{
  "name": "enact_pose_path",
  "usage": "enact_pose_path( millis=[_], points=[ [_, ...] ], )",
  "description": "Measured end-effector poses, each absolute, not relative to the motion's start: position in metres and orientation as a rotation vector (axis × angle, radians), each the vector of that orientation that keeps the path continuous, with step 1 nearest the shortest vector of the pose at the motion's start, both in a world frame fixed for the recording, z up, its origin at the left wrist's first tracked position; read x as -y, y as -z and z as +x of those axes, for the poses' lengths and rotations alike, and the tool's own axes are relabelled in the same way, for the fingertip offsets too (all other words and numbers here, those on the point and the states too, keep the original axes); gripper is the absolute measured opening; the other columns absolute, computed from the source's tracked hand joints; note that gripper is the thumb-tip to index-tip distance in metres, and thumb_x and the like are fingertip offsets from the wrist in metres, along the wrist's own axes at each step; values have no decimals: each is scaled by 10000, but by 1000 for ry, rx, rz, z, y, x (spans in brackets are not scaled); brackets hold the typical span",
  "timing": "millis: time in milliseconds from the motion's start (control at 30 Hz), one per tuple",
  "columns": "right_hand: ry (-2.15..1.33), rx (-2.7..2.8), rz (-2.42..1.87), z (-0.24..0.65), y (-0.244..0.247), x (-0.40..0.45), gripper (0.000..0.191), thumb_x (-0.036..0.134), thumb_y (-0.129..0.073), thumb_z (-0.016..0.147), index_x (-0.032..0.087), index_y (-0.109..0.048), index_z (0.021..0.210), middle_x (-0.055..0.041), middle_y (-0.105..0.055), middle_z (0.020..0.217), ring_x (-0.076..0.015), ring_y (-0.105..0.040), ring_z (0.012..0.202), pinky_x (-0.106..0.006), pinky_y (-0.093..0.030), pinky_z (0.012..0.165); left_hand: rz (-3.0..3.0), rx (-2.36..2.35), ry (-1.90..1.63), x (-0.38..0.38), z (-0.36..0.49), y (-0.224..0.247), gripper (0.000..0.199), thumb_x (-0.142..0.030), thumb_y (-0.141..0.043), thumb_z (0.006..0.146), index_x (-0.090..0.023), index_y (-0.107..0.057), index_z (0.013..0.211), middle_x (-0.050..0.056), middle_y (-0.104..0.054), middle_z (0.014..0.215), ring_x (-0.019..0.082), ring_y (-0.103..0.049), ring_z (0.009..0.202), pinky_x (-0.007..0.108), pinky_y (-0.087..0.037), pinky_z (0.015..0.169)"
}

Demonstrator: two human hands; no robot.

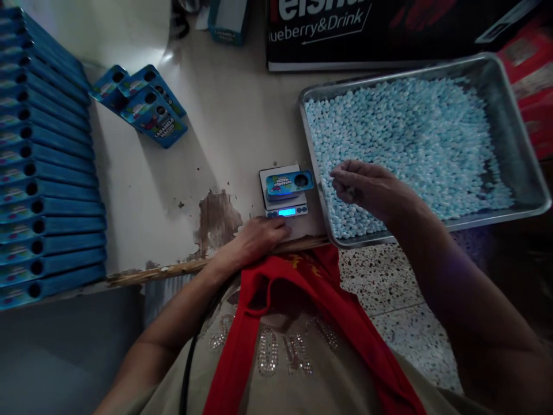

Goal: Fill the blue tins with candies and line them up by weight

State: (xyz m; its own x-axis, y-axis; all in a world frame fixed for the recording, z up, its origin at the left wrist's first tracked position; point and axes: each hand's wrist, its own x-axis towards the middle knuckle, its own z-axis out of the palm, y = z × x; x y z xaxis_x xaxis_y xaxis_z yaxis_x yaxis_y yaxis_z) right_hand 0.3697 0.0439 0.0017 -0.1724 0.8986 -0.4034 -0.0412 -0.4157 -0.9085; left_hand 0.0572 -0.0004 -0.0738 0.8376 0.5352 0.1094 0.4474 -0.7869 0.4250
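Note:
A small digital scale (286, 211) with a lit blue display sits near the table's front edge. On its plate lies a blue candy box (283, 185) with a round dark window. My left hand (263, 235) rests on the table edge just below the scale, fingers lying loosely, holding nothing visible. Over the left part of a metal tray (529, 167), my right hand (360, 187) is closed, fingers pinched together around a few pale candies that are mostly hidden. Many small light blue and white candies (415, 132) cover most of the tray.
Blue boxes stand in a long stack (52, 190) at the left. Several more boxes (151, 112) lie at the upper left. A black printed carton (389, 34) stands behind the tray, with red packages (529, 86) to the right. The table's front edge (164, 271) is worn and chipped.

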Motion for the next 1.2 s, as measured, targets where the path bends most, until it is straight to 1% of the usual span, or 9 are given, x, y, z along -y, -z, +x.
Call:
enact_pose_path(
  millis=[100, 200, 300, 367, 500, 700, 867, 1033, 1200],
  points=[
    [-1705, 921, -1355, 372, -3, -37, 345, 441, -1052, 807, 247, -817, 969, -30, -664, 817, -139, -553, 673, -311, -426, 566, 2621, -758, -461, 4, 48, 69, 189, -69, -651, 1089, -187, -795, 1056, 61, -786, 980, 191, -771, 854, 272, -612, 746],
    [-1707, 960, -1391, 376, -4, -34, 386, 520, -1036, 820, 237, -818, 966, -16, -669, 795, -116, -529, 647, -286, -393, 565, 2519, -848, -786, 5, 35, 50, 167, -215, -654, 1165, -202, -803, 1092, 58, -809, 995, 172, -789, 856, 258, -633, 769],
    [-1705, 1064, -1387, 374, -5, -36, 379, 542, -1012, 851, 237, -806, 941, -13, -666, 766, -120, -519, 629, -284, -349, 542, 2390, -973, -1038, -5, 32, 19, 153, -351, -720, 1163, -247, -824, 1120, 41, -827, 999, 161, -802, 880, 261, -668, 846],
    [-1706, 1101, -1346, 370, -9, -39, 349, 505, -1008, 862, 237, -804, 954, -10, -649, 744, -124, -509, 624, -291, -338, 540, 2325, -1085, -1095, -17, 38, -3, 171, -418, -749, 1147, -279, -844, 1115, 35, -828, 1004, 170, -802, 908, 290, -684, 904],
    [-1640, 1156, -1287, 362, -25, -45, 322, 487, -989, 899, 238, -791, 946, 3, -627, 726, -114, -471, 608, -298, -325, 543, 2265, -1204, -1039, -46, 65, -35, 256, -505, -706, 1160, -303, -853, 1101, 42, -814, 1025, 203, -795, 975, 361, -694, 990],
    [-1588, 1214, -1161, 354, -48, -52, 391, 570, -977, 922, 245, -772, 995, 15, -617, 726, -117, -453, 593, -299, -286, 518, 2299, -1057, -1069, -68, 96, -33, 177, -428, -751, 1146, -281, -837, 1098, 34, -804, 1020, 202, -786, 988, 366, -678, 988],
    [-1601, 1180, -1199, 351, -50, -55, 426, 592, -1006, 884, 257, -748, 941, 17, -621, 738, -116, -454, 616, -284, -306, 533, 2345, -941, -1220, -71, 93, -20, 124, -351, -780, 1130, -241, -811, 1081, 40, -824, 1056, 199, -785, 1037, 354, -652, 999],
    [-1583, 1173, -1233, 352, -47, -53, 448, 592, -1001, 870, 258, -705, 914, 15, -600, 744, -121, -443, 623, -296, -317, 540, 2375, -1029, -1132, -71, 87, -21, 146, -369, -755, 1145, -248, -816, 1091, 41, -817, 999, 208, -755, 992, 364, -632, 981],
    [-1541, 1180, -1270, 357, -43, -52, 408, 572, -968, 887, 255, -717, 946, 17, -601, 750, -118, -444, 618, -304, -334, 556, 2405, -1002, -1087, -72, 92, -15, 119, -344, -773, 1132, -257, -852, 1146, 46, -807, 1038, 211, -745, 1022, 369, -618, 981]
  ],
)
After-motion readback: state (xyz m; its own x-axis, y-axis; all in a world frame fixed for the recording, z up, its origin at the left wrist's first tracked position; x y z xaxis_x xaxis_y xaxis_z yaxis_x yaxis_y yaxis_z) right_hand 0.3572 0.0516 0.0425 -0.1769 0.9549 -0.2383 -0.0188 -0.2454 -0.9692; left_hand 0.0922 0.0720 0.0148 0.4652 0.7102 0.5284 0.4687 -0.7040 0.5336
